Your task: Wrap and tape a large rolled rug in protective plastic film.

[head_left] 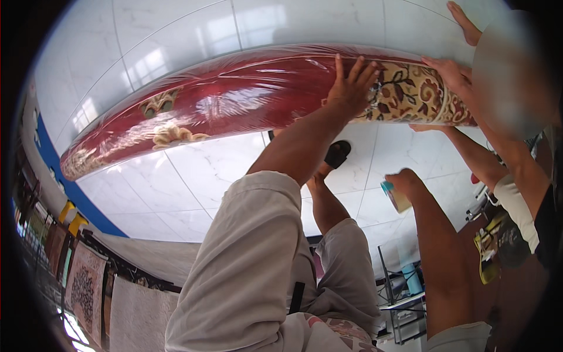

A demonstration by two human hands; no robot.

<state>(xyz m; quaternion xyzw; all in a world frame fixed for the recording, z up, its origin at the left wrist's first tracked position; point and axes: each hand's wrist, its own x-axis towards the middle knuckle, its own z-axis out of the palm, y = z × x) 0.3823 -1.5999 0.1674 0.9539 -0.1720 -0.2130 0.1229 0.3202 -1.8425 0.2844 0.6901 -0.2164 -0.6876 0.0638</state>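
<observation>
A long rolled carpet [264,88], red with beige floral patterning, lies across the floor in front of me under shiny clear plastic film [229,102]. My left hand [350,87] rests on top of it with fingers spread, where the red part meets the patterned end. My right hand [406,180] is closed round a roll of tape [397,197], yellowish with a teal edge, held above the floor short of the carpet. At the right end, a co-worker's one hand [448,73] lies on the carpet and the other [427,127] is at its near lower edge.
White marble-look tiles [182,176] cover the floor. My sandalled foot [338,154] is close to the carpet's near side. A co-worker crouches at the right, with a bare foot [466,23] beyond the carpet. Hanging rugs [87,284] are at lower left, a metal rack [404,302] at lower right.
</observation>
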